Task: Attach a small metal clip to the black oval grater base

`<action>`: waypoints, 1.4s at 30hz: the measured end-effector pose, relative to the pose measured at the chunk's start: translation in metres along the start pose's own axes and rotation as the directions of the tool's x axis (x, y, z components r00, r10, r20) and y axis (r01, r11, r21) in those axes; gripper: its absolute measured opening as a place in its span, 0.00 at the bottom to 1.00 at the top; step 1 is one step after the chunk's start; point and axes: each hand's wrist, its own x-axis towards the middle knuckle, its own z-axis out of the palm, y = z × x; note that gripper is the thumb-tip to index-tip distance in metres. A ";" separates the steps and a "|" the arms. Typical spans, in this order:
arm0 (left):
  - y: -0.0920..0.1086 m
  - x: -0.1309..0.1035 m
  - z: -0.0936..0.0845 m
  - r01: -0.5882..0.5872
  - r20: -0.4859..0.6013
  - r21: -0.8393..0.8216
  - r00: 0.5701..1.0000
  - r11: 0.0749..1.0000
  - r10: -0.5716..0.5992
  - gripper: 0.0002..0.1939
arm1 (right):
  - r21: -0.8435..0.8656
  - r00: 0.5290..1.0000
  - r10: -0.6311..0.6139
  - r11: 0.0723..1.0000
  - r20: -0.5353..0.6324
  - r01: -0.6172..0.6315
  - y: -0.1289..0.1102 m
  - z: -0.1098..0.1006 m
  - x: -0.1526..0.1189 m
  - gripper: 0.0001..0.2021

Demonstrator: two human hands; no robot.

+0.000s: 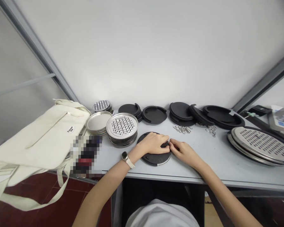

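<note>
- A small workshop bench, by all appearances a hand-assembly station: a long pale worktop (pixel 203 154) runs along a plain white wall (pixel 142 56).
- Like parts stand sorted in batches, more than a home kitchen would keep: perforated metal discs (pixel 122 126) in a stack, plain metal plates (pixel 98 121) beside them.
- Black round dishes (pixel 154 114) line the back, some piled, with loose wire clips (pixel 182 129) heaped in front.
- Larger oval perforated plates (pixel 262 142) lie stacked at right.
- Grey metal framing (pixel 39 49) edges the bay; dark red floor tiles (pixel 53 189) show below.
- A cream bag (pixel 44 132), a personal belonging, shares the worktop's left end.
</note>
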 end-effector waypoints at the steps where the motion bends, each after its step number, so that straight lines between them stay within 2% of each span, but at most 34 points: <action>1: 0.000 0.000 0.000 0.002 0.004 -0.001 1.000 1.000 -0.002 0.09 | -0.002 1.000 -0.001 1.000 -0.001 0.001 0.000 0.000 0.000 0.12; 25: 0.000 -0.001 0.001 -0.013 -0.027 0.014 1.000 1.000 0.014 0.09 | -0.021 1.000 0.018 1.000 0.003 -0.018 0.000 0.001 0.000 0.12; 32: -0.001 -0.001 0.000 0.002 0.008 0.001 1.000 1.000 -0.002 0.10 | -0.030 1.000 0.018 0.999 0.005 -0.018 -0.001 0.001 0.000 0.12; 42: -0.001 -0.001 0.001 0.003 -0.001 0.017 1.000 1.000 -0.003 0.11 | -0.050 1.000 0.021 0.999 0.007 -0.021 0.002 0.002 -0.001 0.12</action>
